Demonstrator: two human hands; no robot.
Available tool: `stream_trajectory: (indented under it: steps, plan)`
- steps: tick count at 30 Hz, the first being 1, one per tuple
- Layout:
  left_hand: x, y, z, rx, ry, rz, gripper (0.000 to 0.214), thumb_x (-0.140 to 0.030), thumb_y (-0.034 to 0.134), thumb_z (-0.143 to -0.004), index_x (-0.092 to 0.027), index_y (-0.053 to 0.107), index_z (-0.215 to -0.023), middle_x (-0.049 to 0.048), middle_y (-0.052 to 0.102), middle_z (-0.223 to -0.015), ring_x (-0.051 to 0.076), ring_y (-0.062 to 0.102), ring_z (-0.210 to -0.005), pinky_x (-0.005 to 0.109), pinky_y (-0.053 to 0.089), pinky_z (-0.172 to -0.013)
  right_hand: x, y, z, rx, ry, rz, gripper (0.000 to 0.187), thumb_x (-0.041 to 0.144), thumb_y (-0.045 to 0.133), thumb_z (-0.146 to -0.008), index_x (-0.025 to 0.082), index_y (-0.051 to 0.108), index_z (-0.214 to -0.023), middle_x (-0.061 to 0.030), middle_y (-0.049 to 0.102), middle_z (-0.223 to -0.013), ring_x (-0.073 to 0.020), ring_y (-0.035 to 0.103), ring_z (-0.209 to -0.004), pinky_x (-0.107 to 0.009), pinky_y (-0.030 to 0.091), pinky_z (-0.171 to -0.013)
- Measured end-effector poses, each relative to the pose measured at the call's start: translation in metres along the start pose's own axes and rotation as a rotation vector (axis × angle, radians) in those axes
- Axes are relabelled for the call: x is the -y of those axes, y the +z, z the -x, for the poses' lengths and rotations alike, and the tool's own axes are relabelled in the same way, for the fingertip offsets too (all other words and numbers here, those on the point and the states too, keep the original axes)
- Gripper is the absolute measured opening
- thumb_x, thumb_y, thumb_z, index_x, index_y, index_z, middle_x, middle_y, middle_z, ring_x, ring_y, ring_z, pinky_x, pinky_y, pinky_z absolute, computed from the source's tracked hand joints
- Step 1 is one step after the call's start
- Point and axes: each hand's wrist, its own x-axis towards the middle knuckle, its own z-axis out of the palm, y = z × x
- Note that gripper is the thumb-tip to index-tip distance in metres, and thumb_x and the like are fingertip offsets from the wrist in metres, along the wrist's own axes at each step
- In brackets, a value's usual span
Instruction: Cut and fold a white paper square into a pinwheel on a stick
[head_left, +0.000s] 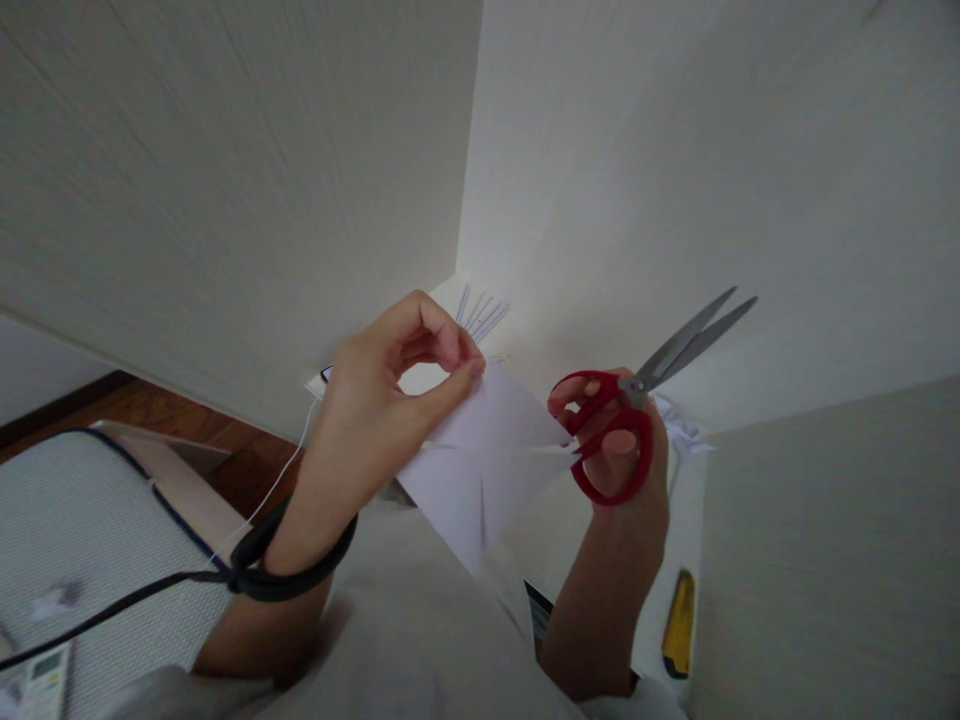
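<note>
Pinched by the left hand, slit paper is held at frame centre; red-handled scissors are gripped by the right hand, blades parted, pointing upper right. Cutting seems in hand; a snip would need blades turned inward.

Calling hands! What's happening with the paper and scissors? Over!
Left hand pinching white paper, slits showing. Right hand gripping red scissors, blades partly open, pointing away from paper. Nothing seen between blades.
</note>
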Motion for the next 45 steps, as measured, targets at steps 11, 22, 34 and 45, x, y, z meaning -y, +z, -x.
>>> stream_trajectory:
  steps: [11, 22, 34, 45]
  plan:
    - [-0.005, -0.001, -0.002, 0.129, -0.152, 0.246, 0.016, -0.008, 0.071, -0.077, -0.016, 0.060, -0.069, 0.0032, 0.075, -0.079, 0.011, 0.069, -0.075, 0.020, 0.052, -0.066, 0.001, 0.014, -0.001, -0.043, 0.046, 0.087, 0.033, 0.013, 0.078, -0.063, 0.025, 0.051, -0.079, 0.0073, 0.064, -0.068, -0.0084, 0.057, -0.058, -0.016, 0.049, -0.051]
    - [-0.003, -0.007, -0.006, 0.282, -0.179, 0.328, 0.021, 0.003, 0.063, -0.073, -0.018, 0.060, -0.076, 0.0014, 0.073, -0.076, 0.010, 0.067, -0.067, 0.019, 0.050, -0.058, -0.003, 0.010, 0.000, -0.074, 0.042, 0.076, 0.035, 0.016, 0.079, -0.064, 0.024, 0.047, -0.074, 0.0067, 0.061, -0.073, -0.0075, 0.059, -0.064, -0.015, 0.051, -0.057]
    - [-0.011, -0.011, -0.003, 0.310, -0.312, 0.389, 0.013, -0.003, 0.066, -0.078, -0.015, 0.061, -0.081, -0.0007, 0.071, -0.076, 0.007, 0.064, -0.067, 0.018, 0.048, -0.062, -0.004, 0.010, 0.001, -0.147, 0.097, 0.016, 0.030, 0.003, 0.077, -0.059, 0.024, 0.061, -0.075, 0.0070, 0.063, -0.076, -0.0053, 0.062, -0.067, -0.012, 0.052, -0.060]
    - [-0.010, -0.013, -0.001, 0.305, -0.369, 0.417, 0.014, -0.005, 0.069, -0.078, -0.018, 0.062, -0.081, -0.0010, 0.077, -0.078, 0.008, 0.070, -0.070, 0.015, 0.051, -0.062, -0.007, 0.011, 0.002, -0.105, 0.089, -0.009, 0.031, 0.002, 0.076, -0.062, 0.024, 0.063, -0.080, 0.0087, 0.066, -0.073, -0.0038, 0.060, -0.061, -0.011, 0.048, -0.055]
